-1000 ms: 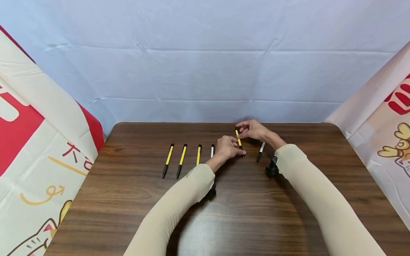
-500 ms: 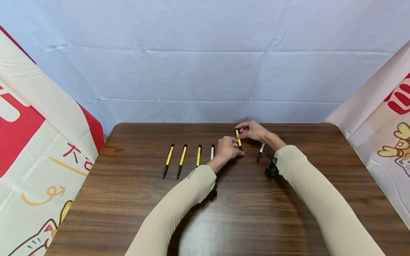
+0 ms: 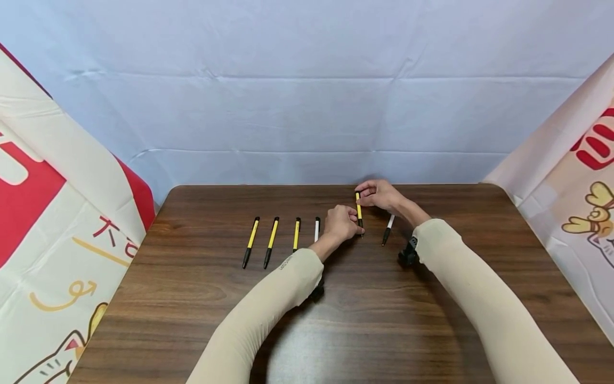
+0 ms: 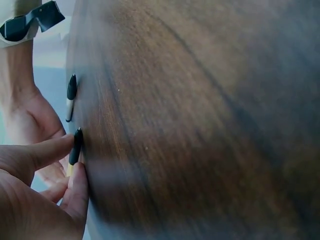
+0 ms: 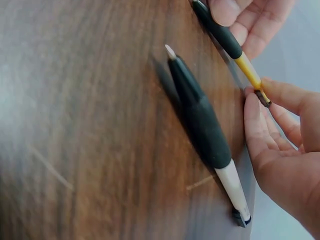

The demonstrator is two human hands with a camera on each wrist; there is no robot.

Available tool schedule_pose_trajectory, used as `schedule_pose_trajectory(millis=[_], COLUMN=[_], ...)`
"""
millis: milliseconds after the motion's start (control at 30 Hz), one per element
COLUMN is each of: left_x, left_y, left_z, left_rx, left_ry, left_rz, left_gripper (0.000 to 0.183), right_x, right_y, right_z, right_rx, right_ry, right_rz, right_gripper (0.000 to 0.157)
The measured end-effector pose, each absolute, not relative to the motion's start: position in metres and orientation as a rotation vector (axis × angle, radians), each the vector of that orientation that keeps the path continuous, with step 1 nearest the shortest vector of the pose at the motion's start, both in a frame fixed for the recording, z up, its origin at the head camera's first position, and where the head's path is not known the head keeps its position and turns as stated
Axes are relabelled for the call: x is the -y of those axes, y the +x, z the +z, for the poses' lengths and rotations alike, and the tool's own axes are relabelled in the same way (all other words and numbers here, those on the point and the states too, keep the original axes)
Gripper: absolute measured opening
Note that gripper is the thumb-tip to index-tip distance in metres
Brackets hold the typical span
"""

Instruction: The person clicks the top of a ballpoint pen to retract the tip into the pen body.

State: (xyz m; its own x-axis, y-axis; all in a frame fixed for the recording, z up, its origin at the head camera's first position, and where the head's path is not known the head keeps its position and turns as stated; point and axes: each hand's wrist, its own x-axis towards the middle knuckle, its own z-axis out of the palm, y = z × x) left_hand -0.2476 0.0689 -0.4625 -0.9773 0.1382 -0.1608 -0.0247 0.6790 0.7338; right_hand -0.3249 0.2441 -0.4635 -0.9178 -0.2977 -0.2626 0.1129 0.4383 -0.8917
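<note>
Left hand [image 3: 339,221] and right hand [image 3: 379,194] both pinch one yellow pen [image 3: 359,212] near the far edge of the worktop [image 3: 216,196], beside a white pen [image 3: 387,232] — left at the black tip end, right at the top. That top has just swung rightward — it lies squarer to the edge, so straightening looks further along.

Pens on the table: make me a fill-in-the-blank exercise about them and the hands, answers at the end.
1. The left hand and the right hand both pinch the held pen, whose barrel beyond the black grip is ____.
2. The held pen's writing tip is nearer the ____ hand.
3. In the head view, ____ yellow pens lie on the table left of both hands.
4. The outlying pen right of the held pen has a ____ barrel.

Missing words: yellow; left; three; white.
</note>
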Motion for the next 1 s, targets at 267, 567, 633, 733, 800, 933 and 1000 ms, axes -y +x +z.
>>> schedule_pose_trajectory(millis=[267,567,633,733,800,933,1000], left_x=[-0.071,-0.073,-0.073,-0.073,-0.072,-0.071,-0.07], left_y=[-0.25,-0.252,-0.251,-0.25,-0.249,-0.246,-0.245], left_z=[-0.467,-0.468,-0.467,-0.466,-0.465,-0.463,-0.461], left_rx=[-2.678,-2.663,-2.649,-2.625,-2.605,-2.5,-2.418], left_ry=[0.106,0.08,0.072,0.061,0.054,0.013,-0.03], left_rz=[1.185,1.196,1.217,1.262,1.303,1.468,1.571], left_gripper=[0.041,0.039,0.038,0.038,0.038,0.038,0.037], right_x=[-0.244,-0.246,-0.246,-0.246,-0.245,-0.246,-0.246], right_y=[-0.326,-0.325,-0.324,-0.324,-0.323,-0.322,-0.322], right_z=[-0.472,-0.475,-0.474,-0.473,-0.471,-0.469,-0.469], right_rx=[-2.187,-2.118,-2.103,-2.076,-2.062,-2.038,-2.029], right_ry=[-0.065,0.014,0.013,0.022,0.027,0.058,0.07], right_rz=[-1.654,-1.757,-1.779,-1.816,-1.828,-1.844,-1.853], right_gripper=[0.046,0.049,0.05,0.051,0.052,0.052,0.051])
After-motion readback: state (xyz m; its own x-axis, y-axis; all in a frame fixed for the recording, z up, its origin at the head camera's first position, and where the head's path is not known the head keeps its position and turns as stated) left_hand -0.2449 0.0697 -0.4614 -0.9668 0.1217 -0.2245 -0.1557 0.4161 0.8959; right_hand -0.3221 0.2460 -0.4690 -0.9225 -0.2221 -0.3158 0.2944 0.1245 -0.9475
